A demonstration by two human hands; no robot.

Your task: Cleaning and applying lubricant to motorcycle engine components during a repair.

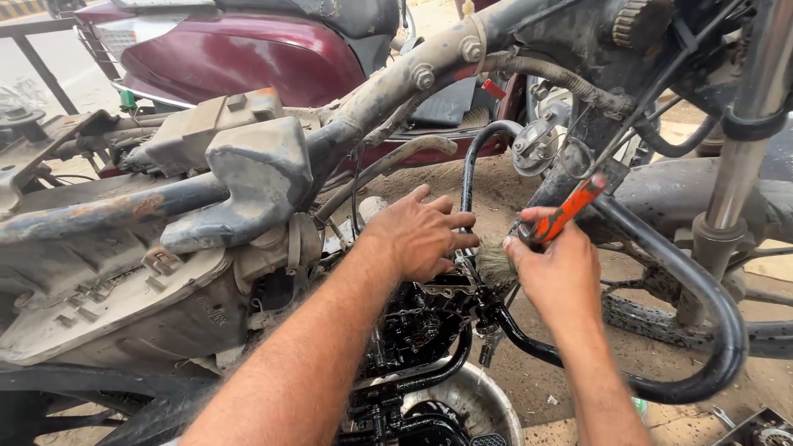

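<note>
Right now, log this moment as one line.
left hand: rests on black frame tube | right hand: grips orange-handled brush | bristles: at engine

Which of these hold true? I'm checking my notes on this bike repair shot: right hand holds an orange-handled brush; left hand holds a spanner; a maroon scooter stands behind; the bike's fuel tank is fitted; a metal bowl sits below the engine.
1. The right hand holds an orange-handled brush. True.
2. The left hand holds a spanner. False: it rests empty on the engine, fingers spread.
3. A maroon scooter stands behind. True.
4. The fuel tank is fitted. False: the frame is bare.
5. A metal bowl sits below the engine. True.
</note>
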